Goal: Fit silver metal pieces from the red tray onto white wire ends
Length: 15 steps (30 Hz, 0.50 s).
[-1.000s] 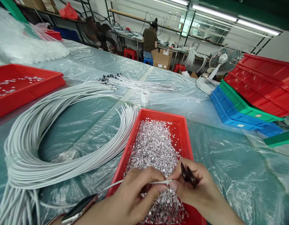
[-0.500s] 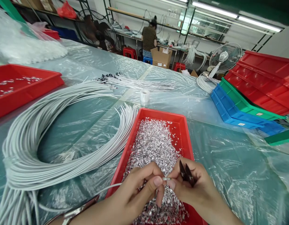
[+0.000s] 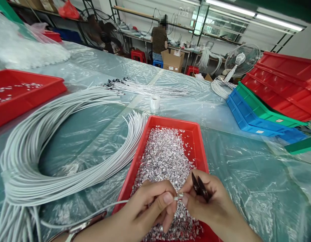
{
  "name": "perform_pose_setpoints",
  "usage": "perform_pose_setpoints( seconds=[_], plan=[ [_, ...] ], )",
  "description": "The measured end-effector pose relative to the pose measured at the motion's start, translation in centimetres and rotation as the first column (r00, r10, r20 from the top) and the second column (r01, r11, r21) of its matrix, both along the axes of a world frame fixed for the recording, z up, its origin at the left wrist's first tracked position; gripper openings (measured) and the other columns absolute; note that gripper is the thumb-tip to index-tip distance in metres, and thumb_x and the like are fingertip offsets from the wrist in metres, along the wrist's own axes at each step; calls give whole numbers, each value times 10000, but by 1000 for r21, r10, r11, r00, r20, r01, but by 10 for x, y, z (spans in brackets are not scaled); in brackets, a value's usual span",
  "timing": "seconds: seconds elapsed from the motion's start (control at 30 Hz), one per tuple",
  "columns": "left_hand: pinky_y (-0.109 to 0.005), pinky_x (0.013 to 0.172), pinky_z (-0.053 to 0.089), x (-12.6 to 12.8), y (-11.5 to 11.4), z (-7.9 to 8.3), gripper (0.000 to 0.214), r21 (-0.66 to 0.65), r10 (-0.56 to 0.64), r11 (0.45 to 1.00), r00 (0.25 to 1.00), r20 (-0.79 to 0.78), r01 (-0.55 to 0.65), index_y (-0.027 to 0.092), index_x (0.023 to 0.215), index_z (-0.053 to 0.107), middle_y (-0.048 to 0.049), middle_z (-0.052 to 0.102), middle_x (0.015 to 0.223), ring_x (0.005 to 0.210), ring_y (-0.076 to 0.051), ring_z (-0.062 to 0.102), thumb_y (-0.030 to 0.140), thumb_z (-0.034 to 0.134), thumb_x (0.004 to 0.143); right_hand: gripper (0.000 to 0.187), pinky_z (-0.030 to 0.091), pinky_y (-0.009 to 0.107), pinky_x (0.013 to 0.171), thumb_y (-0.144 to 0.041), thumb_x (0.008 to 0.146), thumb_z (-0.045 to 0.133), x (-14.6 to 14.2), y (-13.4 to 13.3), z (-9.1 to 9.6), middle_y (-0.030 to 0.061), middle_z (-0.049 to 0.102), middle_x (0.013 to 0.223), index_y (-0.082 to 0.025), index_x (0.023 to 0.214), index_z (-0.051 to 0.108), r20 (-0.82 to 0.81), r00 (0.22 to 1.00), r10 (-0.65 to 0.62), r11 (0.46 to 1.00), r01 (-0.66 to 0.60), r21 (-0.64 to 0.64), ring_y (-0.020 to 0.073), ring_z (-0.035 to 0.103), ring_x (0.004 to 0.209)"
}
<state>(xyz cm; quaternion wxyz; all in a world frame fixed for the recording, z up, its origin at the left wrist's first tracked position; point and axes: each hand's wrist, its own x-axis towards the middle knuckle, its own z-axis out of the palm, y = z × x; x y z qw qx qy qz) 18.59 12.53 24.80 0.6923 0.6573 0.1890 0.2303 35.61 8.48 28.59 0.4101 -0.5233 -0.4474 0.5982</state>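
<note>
Above the red bin, my left hand [image 3: 157, 201] pinches a white cable [image 3: 107, 205] near its end, and the cable runs back under my left wrist. My right hand [image 3: 208, 196] meets it fingertip to fingertip. Its thumb and forefinger are closed on a small piece of silver foil [image 3: 181, 195] at the cable's tip. Tucked in the same hand is a dark tool with two pointed blades [image 3: 199, 185], like snips, its tips upward and slightly apart; the rest is hidden by my fingers. Below lies a heap of silver foil scraps [image 3: 165, 158] in the red bin [image 3: 204, 148].
A large coil of white cables [image 3: 21, 161] lies at left, beside another red tray [image 3: 31, 99]. Behind the bin are a white roll [image 3: 155, 103] and black-tipped cables [image 3: 155, 90]. Stacked crates [image 3: 278, 90] stand at right. A person [image 3: 159, 40] is at a far bench.
The silver foil at the cable's tip now shows as a wider flap between my fingertips. Both hands stay nearly in place, and the view has shifted slightly.
</note>
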Motion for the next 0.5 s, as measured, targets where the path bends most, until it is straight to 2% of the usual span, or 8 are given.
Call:
perform_pose_setpoints(
  seconds=[0.07,0.17,0.3,0.43,0.5],
  plan=[
    [-206,496,375,-2,0,3,306,159,6,987,1000,-15,-4,181,766,484,11,577,568,487,-85,460,288,297,983,123,184,250,443,-121,742,573,3,3,-4,-97,328,536,-213,680,519,34,999,10,999,-11,48,93,231,486],
    [-200,570,437,-5,1,6,238,353,54,935,998,-33,-39,176,769,532,-5,650,605,559,-92,584,207,386,955,97,207,249,455,-165,796,566,8,10,-8,-88,340,553,-208,712,546,123,992,-19,995,7,100,100,265,504],
    [-179,620,479,-4,0,5,139,432,128,892,991,44,-134,175,862,582,5,690,636,594,-84,641,153,461,925,115,227,247,468,-244,849,555,17,20,-10,-77,345,576,-202,745,582,303,946,-120,976,56,211,106,285,520],
    [-206,670,492,4,4,6,103,504,166,848,985,39,-163,205,920,599,19,715,714,660,-92,661,133,527,898,312,213,249,460,-312,860,547,26,28,-15,-80,299,559,-210,589,430,369,899,-237,946,126,300,107,249,510],
    [-196,629,497,1,8,9,102,502,205,838,976,72,-213,217,907,589,29,702,703,645,-89,658,144,517,906,289,211,248,462,-305,843,566,29,31,-18,-87,266,555,-214,604,432,380,882,-280,931,152,333,108,236,505]
  ],
)
